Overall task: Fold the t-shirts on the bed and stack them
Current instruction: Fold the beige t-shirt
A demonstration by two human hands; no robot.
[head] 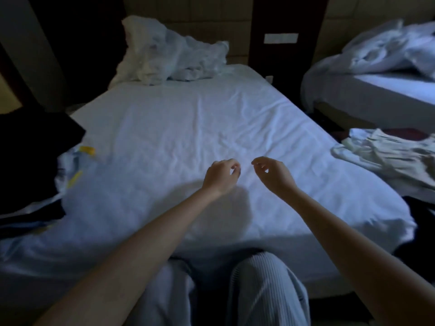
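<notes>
My left hand [220, 175] and my right hand [274, 173] hover side by side over the middle of the bed [188, 128], fingers loosely curled, holding nothing. A heap of dark clothes [33, 156] lies on the bed's left edge, with a white t-shirt with yellow print [75, 165] partly under it. A pile of pale, creased t-shirts [390, 156] sits at the bed's right edge. The room is dim.
A crumpled white duvet and pillow [169, 52] lie at the head of the bed. A second bed [376, 90] with rumpled bedding stands at the right, past a dark nightstand [282, 31]. My knees in striped trousers [266, 285] press against the bed's near edge.
</notes>
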